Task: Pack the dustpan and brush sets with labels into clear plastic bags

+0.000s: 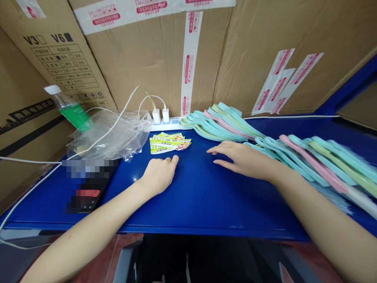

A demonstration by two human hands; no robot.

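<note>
Fingers of the left hand (pixel 160 175) curled in toward the palm, one knuckle pointing up and to the right; whether anything sits inside the curl cannot be told from this angle. Right hand (pixel 240 158) loosely spread, palm downward, thumb well apart from the forefinger, nothing seen between them. Both hands over the blue tabletop (pixel 188 208), a bare stretch of blue between them.

Flat yellow-green packets (pixel 169 143), printed with red, lie overlapped in a small fan just beyond the left hand, apart from its fingers.

Right of centre, two bunches of long, looped pastel pieces, mint, pink and pale green. Rear bunch (pixel 219 122) lies behind the right hand, toward the wall; front bunch (pixel 312 159) runs off to the right, partly behind the right wrist and forearm. Its far right ends are blurred, perhaps wrapped in clear film.

Behind the packets, a white power strip (pixel 176 126) with two white chargers (pixel 157 116) plugged in, white cables (pixel 118 120) trailing left over clear plastic bags (pixel 104 135). Green-labelled bottle (pixel 73 112) leaning by the bags. Dark flat device (pixel 101 186), partly pixelated, nearer the edge. Cardboard (pixel 156 63), taped, rises at the back.
</note>
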